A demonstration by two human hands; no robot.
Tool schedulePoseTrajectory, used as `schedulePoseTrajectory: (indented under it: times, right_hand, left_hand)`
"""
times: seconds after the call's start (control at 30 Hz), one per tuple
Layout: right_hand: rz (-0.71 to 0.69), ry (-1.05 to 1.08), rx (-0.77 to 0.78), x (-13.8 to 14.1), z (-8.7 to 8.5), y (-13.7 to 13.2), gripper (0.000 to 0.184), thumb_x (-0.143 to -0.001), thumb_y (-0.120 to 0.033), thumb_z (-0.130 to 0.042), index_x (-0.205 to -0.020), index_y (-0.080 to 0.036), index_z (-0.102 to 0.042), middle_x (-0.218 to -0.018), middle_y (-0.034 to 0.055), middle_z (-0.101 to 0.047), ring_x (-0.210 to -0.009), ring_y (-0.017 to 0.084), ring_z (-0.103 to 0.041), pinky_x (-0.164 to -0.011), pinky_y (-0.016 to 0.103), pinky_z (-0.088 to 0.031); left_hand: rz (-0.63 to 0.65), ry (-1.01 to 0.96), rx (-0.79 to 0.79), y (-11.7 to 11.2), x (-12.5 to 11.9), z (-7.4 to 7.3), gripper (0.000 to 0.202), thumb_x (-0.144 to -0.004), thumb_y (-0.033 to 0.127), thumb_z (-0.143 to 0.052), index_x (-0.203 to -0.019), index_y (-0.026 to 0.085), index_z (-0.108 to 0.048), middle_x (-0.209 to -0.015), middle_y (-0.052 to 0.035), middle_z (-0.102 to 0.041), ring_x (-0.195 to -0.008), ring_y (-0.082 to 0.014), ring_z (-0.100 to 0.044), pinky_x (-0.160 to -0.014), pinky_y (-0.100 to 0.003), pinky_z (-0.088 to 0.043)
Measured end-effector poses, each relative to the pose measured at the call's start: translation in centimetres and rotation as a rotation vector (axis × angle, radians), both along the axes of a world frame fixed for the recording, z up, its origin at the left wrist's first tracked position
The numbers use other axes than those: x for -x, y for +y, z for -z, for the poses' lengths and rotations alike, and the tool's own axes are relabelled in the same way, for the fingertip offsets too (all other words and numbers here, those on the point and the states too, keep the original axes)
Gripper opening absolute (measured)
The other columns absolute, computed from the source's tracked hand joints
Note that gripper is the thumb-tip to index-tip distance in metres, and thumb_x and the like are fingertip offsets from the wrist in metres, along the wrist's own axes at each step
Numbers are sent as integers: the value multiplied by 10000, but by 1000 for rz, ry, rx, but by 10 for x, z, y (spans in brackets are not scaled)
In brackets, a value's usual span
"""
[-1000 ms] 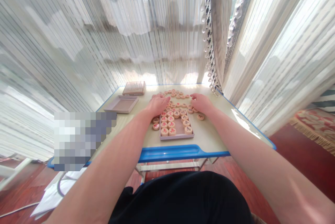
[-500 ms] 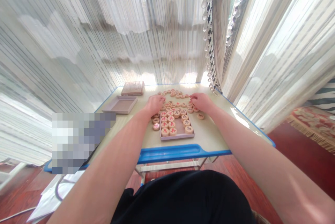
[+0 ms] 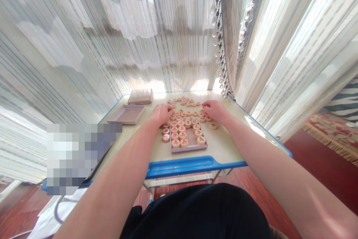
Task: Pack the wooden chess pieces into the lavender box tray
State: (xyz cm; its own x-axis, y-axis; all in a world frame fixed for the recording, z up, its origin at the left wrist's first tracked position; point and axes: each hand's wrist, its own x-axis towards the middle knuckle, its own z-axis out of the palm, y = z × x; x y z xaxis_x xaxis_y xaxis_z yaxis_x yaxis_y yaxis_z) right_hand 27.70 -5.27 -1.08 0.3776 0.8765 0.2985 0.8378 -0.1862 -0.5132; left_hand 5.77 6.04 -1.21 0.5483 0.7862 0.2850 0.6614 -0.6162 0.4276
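Observation:
Round wooden Chinese chess pieces are spread over the table beyond an open shallow box. Inside the box, red-marked pieces fill two columns at the left, and dark-marked pieces line the right side. My left hand is curled at the left edge of the loose pieces, just past the box's far left corner. At the right edge of the loose pieces is my right hand, its fingers bent together. Whatever either hand's fingertips hold is too small and hidden to make out.
An empty shallow box lid or tray lies at the left, with a flat box behind it. A blurred-out object occupies the front left. The table has a blue edge; string curtains hang behind it.
My left hand has shifted slightly left and down in view, with its fingers more curled. The right hand stays nearly in place. The camera view has tilted a little.

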Motion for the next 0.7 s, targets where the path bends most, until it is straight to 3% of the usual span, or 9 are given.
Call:
schedulePoseTrajectory:
  times: [0.1, 0.2, 0.27, 0.33, 0.4, 0.5, 0.7]
  right_hand:
    - [-28, -40, -58, 5, -2, -1, 311, -755, -163, -462, -978, -183, -677, -975, 41, -686, -909, 173, -593, -839, 270, -428]
    - [-143, -134, -242, 17, -3, -6, 286, -771, -202, -497, -1008, -190, -656, -1000, 43, -670, -1001, 203, -536, -928, 332, -380]
    - [-276, -172, -361, 29, -4, -10, 286, -773, -231, -532, -1038, -199, -635, -993, 47, -660, -1026, 212, -504, -936, 357, -375]
    - [-395, -194, -421, 39, -5, -15, 291, -777, -251, -555, -1058, -210, -620, -1004, 49, -649, -1021, 206, -494, -925, 358, -385]
    - [-465, -203, -450, 47, -6, -18, 264, -787, -266, -562, -1039, -220, -626, -1003, 48, -645, -999, 196, -504, -911, 347, -397]
    - [-497, -189, -472, 50, -6, -20, 197, -798, -276, -558, -961, -224, -656, -953, 48, -649, -951, 185, -533, -884, 331, -414]
    - [-542, -190, -447, 47, -4, -21, 225, -774, -280, -579, -977, -228, -660, -949, 51, -646, -954, 190, -543, -877, 331, -420]
  left_hand:
    - [-54, 3, -43, -2, -1, -1, 267, -707, 359, -560, -892, 187, -648, -926, -64, -677, -840, -217, -601, -785, -324, -458]
    - [-45, -140, -11, -9, -4, -6, 235, -704, 352, -589, -871, 196, -643, -931, -45, -681, -874, -196, -601, -807, -306, -459]
    - [21, -285, 74, -18, -5, -10, 269, -686, 372, -625, -877, 184, -642, -924, -50, -683, -888, -193, -605, -812, -311, -467]
    - [164, -429, 254, -27, -6, -14, 370, -666, 401, -657, -950, 166, -622, -913, -65, -682, -870, -189, -618, -781, -321, -489]
    - [281, -512, 435, -36, -6, -18, 425, -646, 388, -691, -990, 154, -606, -880, -72, -683, -839, -186, -630, -766, -338, -502]
    - [349, -550, 606, -46, -6, -23, 450, -628, 346, -723, -1013, 148, -601, -858, -73, -684, -803, -180, -637, -758, -355, -510]
    - [352, -483, 623, -52, -6, -28, 310, -638, 347, -703, -866, 141, -665, -821, -65, -678, -762, -164, -626, -731, -333, -508]
